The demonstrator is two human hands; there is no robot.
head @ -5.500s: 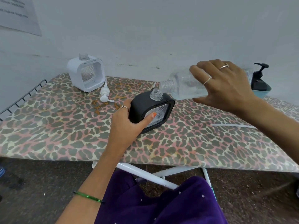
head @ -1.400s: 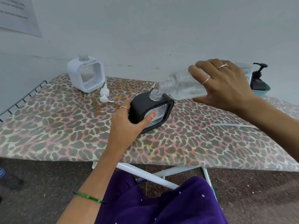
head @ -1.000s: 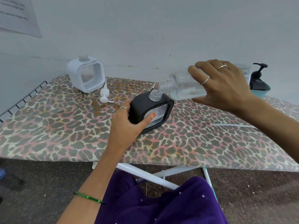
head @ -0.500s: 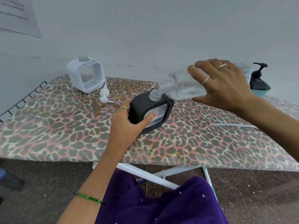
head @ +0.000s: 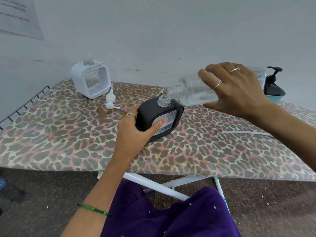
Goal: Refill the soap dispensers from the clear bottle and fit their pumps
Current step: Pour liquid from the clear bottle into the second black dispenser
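**Clear bottle tipped over the black dispenser's neck**

While the right hand (head: 234, 90) wraps its fingers over the top of the clear plastic refill bottle (head: 193, 90) and its thumb underneath, that bottle lies nearly level, its threaded mouth just above and beside the open clear neck of the square black soap dispenser (head: 153, 115). Clear liquid sits along the bottle's lower side. The left hand (head: 135, 132) grips the black dispenser from its near left corner, thumb pressed on the textured clear front window, fingers curled round the back. This dispenser stands upright near the middle of the leopard-print ironing board (head: 68, 137). Farther back on the left stands a square white soap dispenser (head: 90, 79) with an open neck, and a white pump head (head: 110, 101) lies just beside it on the board. At the far right, a black pump bottle (head: 271, 84) sits in a teal bowl (head: 277, 98), partly hidden behind the right hand.
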